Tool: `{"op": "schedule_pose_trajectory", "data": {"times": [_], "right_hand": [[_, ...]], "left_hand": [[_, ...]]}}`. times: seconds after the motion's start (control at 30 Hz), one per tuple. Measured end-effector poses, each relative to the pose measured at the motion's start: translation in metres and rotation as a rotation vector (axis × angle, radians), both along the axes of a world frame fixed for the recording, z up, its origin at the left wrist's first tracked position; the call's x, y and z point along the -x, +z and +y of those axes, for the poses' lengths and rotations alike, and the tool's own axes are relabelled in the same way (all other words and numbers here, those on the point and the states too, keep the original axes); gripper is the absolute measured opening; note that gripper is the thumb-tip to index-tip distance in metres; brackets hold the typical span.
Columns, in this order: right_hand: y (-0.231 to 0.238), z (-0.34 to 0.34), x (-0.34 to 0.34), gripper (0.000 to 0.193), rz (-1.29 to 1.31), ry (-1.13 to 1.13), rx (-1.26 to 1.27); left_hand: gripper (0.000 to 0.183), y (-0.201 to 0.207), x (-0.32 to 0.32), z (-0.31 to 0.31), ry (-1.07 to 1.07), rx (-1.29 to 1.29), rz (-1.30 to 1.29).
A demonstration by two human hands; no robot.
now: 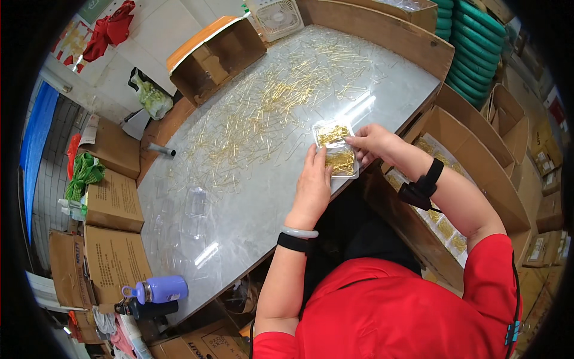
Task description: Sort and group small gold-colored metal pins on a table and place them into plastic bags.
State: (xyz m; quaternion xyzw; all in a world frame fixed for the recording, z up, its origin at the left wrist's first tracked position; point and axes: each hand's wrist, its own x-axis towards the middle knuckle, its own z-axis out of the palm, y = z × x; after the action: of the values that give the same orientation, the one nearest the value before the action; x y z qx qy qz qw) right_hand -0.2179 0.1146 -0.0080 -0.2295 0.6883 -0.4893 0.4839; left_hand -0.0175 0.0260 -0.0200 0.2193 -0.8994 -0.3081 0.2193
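A clear plastic clamshell pack (354, 173) with two compartments lies at the table's near edge, each side filled with thin gold-coloured metal pins (340, 161). My left hand (314, 182) grips its left side, fingers along the edge. At the right edge, by the middle, my right hand (376, 142) pinches it with thumb and fingers; exactly what lies under those fingertips is hidden. Beyond the pack, many loose gold pins (281, 93), long and thin with bent ends, spread across the grey tabletop (251, 215).
Several empty clear plastic shells (194, 215) sit on the table's left part. A purple bottle (161, 289) stands at the near left corner. An open cardboard box (215, 60) and a white fan (275, 18) are at the back. To my right, a carton (484, 179) holds filled packs.
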Motion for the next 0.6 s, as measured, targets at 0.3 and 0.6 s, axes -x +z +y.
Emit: {"op": "schedule_pose_trajectory", "data": {"times": [0.3, 0.6], "right_hand": [[-0.005, -0.001, 0.009, 0.026, -0.039, 0.056, 0.041], [0.0, -0.006, 0.003, 0.022, 0.053, 0.075, -0.032]], "left_hand": [[0.058, 0.001, -0.001, 0.003, 0.015, -0.017, -0.011], [0.059, 0.01, 0.003, 0.004, 0.022, -0.002, -0.071]]}}
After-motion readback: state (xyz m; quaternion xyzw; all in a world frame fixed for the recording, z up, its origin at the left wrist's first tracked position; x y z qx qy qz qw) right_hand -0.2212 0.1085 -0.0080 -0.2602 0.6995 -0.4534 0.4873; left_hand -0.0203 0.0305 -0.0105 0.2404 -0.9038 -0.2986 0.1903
